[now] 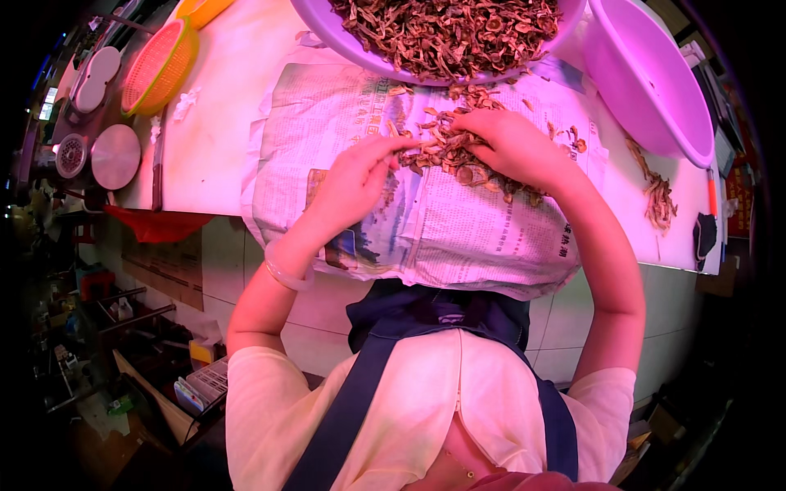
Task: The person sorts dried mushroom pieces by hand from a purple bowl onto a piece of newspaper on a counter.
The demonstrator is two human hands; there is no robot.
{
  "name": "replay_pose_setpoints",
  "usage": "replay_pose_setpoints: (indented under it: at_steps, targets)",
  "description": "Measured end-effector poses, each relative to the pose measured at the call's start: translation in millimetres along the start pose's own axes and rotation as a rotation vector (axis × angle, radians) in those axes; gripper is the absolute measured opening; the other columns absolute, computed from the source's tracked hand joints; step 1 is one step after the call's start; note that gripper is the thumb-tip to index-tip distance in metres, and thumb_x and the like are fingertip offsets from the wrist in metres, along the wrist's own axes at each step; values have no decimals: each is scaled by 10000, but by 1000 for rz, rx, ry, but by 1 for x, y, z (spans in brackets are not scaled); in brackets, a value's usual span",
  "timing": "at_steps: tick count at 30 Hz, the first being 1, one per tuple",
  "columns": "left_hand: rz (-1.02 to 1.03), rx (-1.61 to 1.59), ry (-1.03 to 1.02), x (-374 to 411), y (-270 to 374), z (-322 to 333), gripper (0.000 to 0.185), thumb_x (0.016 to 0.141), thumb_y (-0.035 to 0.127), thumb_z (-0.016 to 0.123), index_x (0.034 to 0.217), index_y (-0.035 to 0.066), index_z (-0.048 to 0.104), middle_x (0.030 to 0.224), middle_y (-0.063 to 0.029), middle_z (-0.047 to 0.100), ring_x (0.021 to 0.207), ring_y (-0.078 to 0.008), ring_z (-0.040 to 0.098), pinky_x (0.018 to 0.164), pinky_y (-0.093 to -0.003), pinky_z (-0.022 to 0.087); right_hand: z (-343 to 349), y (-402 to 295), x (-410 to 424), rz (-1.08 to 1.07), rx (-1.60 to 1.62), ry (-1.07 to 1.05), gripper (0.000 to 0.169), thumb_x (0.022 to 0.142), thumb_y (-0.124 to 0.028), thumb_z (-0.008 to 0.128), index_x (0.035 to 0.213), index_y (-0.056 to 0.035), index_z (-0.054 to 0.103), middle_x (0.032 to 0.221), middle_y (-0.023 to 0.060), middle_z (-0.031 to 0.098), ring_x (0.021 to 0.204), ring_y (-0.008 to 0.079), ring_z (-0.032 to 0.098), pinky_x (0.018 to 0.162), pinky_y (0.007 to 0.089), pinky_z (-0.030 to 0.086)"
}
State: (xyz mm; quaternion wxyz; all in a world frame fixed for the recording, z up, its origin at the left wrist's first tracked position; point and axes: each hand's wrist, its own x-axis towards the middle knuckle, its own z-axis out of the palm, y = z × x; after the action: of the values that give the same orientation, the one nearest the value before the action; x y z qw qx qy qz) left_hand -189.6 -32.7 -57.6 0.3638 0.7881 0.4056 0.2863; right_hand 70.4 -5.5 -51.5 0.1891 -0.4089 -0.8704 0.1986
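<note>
A pile of dried mushrooms (451, 144), brown and slender-stemmed, lies loose on spread newspaper (485, 227). From the left, my left hand (362, 175) reaches the pile's edge with its index finger stretched out and its thumb below. Whether a piece is pinched there is unclear. My right hand (519, 147) rests over the pile's right side, fingers bent down among the pieces; its fingertips are partly hidden. Just beyond the pile, a large purple basin (368, 58) holds many more dried mushrooms.
A second purple basin (645, 80) stands tilted at right, near a small mushroom bunch (660, 199). An orange-yellow colander (161, 67), a knife (158, 178) and a round metal disc (116, 156) are at left. The white tabletop's (215, 123) near edge runs before me.
</note>
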Motion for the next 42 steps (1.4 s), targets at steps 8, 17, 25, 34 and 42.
replay_pose_setpoints:
  at_steps: [8, 17, 25, 34, 42]
  targets:
    - [-30, 26, 92, 21, -9, -4, 195, 863, 40, 545, 1043, 17, 615, 883, -127, 588, 791, -259, 590, 724, -329, 467, -24, -9, -17, 249, 83, 48, 164, 813, -114, 608, 914, -3, 540, 762, 160, 585, 728, 309, 568, 682, 382, 446]
    - [38, 167, 72, 24, -22, 5, 110, 848, 75, 626, 940, 14, 625, 825, -99, 614, 732, -204, 613, 657, -303, 491, -40, -13, -54, 458, 62, 108, 296, 815, -236, 696, 770, 2, 527, 638, 133, 511, 555, 228, 444, 555, 355, 378]
    - [-183, -109, 203, 24, -7, -10, 125, 844, 102, 648, 885, -6, 600, 785, -86, 650, 685, -152, 611, 632, -299, 480, -7, -33, -59, 330, -207, -48, 205, 819, -199, 648, 868, -13, 576, 707, 161, 580, 681, 311, 599, 626, 374, 461]
    - [19, 164, 122, 12, -23, -1, 148, 852, 56, 574, 990, 2, 588, 892, -156, 625, 815, -320, 609, 742, -363, 485, -29, -14, -49, 575, 575, 38, 184, 920, -172, 520, 1004, -9, 521, 778, 17, 547, 723, 120, 509, 670, 286, 418]
    - [17, 91, 127, 19, -16, -4, 149, 865, 73, 552, 974, 8, 631, 875, -152, 598, 838, -323, 589, 735, -355, 469, -8, -11, -27, 368, -53, 105, 212, 875, -168, 587, 1014, -19, 528, 789, 187, 600, 744, 345, 592, 663, 403, 444]
